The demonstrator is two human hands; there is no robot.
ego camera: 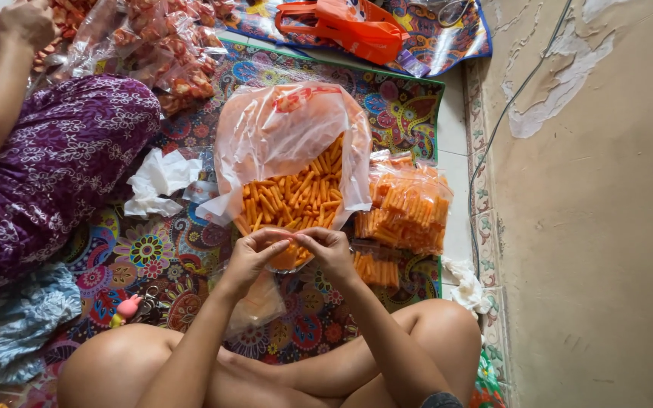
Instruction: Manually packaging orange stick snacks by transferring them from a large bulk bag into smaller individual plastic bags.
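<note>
At the centre of the frame, just below the middle, the left hand (249, 257) and the right hand (332, 251) meet, their fingertips pinched narrow on the top of a small clear bag of orange snack sticks (287, 257) held between them. The bag's lower part hangs behind the two hands; more thin plastic (255, 302) shows under the left wrist.

Directly above the hands lies a large open plastic sack (289, 143), its mouth facing them and a heap of loose orange snack sticks (296, 198) spilling toward its opening. Right of the sack, at centre right, a pile of filled small packets (406, 211) rests on the patterned floor mat (153, 257). Crumpled white paper (156, 181) lies left of the sack. A pink key charm (127, 308) sits on the mat at lower left, near the person's knee.

At the upper left another person in purple flowered cloth (62, 159) sits, an arm raised, their hand (28, 23) at the frame's top edge beside packets of reddish snacks (168, 53). An orange plastic tool (341, 26) lies at top centre. A bare plaster wall (606, 227) fills the right side.
</note>
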